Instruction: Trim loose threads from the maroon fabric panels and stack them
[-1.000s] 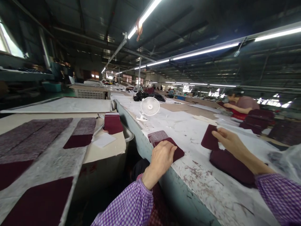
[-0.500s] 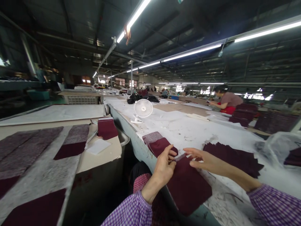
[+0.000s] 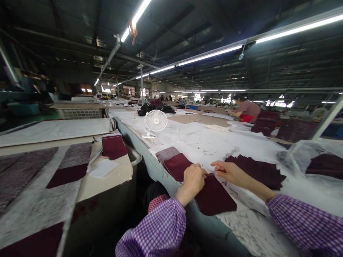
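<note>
My left hand (image 3: pixel 193 181) is closed at the table's near edge, its fingertips pinching the top left corner of a dark maroon fabric piece (image 3: pixel 216 198). That piece lies flat, its lower left side along the table edge. Just above its top edge is my right hand (image 3: pixel 232 174), index finger stretched out and thumb apart from it, with nothing visible in its fingers. Left of my left hand lies another maroon fabric piece (image 3: pixel 178 166), partly over a speckled grey-maroon piece (image 3: pixel 166 153). A jagged stack of maroon pieces (image 3: pixel 254 171) sits behind my right forearm.
A white clip fan (image 3: pixel 155 121) stands farther up the white-covered table (image 3: pixel 193 142). Clear plastic (image 3: pixel 297 157) with maroon cloth is at right. On the left, a lower table carries speckled panels (image 3: pixel 76 155) and a maroon stack (image 3: pixel 114 147). A co-worker (image 3: pixel 248 110) bends over the table beyond.
My right hand brought a maroon piece from the stack to the table edge and let go of it. My left hand has closed on its corner. The view has swung right.
</note>
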Tool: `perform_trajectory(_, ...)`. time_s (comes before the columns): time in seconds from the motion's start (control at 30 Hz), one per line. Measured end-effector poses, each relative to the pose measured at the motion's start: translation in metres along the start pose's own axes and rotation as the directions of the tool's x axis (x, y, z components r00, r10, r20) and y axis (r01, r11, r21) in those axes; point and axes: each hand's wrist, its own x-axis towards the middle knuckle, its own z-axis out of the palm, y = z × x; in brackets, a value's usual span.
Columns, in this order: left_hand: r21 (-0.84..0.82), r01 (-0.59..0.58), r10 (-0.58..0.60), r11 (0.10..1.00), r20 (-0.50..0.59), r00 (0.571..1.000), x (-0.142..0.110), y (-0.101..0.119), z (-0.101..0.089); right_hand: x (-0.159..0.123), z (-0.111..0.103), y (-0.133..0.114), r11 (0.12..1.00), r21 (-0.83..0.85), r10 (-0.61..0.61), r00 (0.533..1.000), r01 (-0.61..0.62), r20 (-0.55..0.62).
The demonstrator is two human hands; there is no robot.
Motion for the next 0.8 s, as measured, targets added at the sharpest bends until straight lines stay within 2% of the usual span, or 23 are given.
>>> perform_trajectory(0.1,0.1,-0.08,0.079,0.992,0.02,0.997,-0.002,-0.001,0.005,-0.001,-0.007,0.006,0.981,-0.169,-0.09,0.996,0.089,0.006)
perform_trajectory(0.27,0.144,-0.105,0.1,0.984,0.038,0.994,-0.005,-0.001,0.003,-0.002,-0.007,0.002,0.922,-0.304,-0.225,0.971,0.239,0.081)
perform_trajectory(0.6,0.097,-0.104,0.102,0.99,0.03,0.994,-0.005,-0.002,0.004,-0.003,0.0,0.003,0.857,-0.445,-0.245,0.965,0.26,0.092)
perform_trajectory(0.67,0.105,-0.119,0.116,0.987,0.035,0.993,-0.005,-0.003,0.006,-0.004,0.002,0.002,0.795,-0.519,-0.302,0.947,0.314,0.11)
perform_trajectory(0.8,0.159,-0.137,0.129,0.978,0.058,0.99,-0.005,-0.004,0.008,-0.008,0.009,-0.002,0.553,-0.695,-0.455,0.865,0.46,0.21)
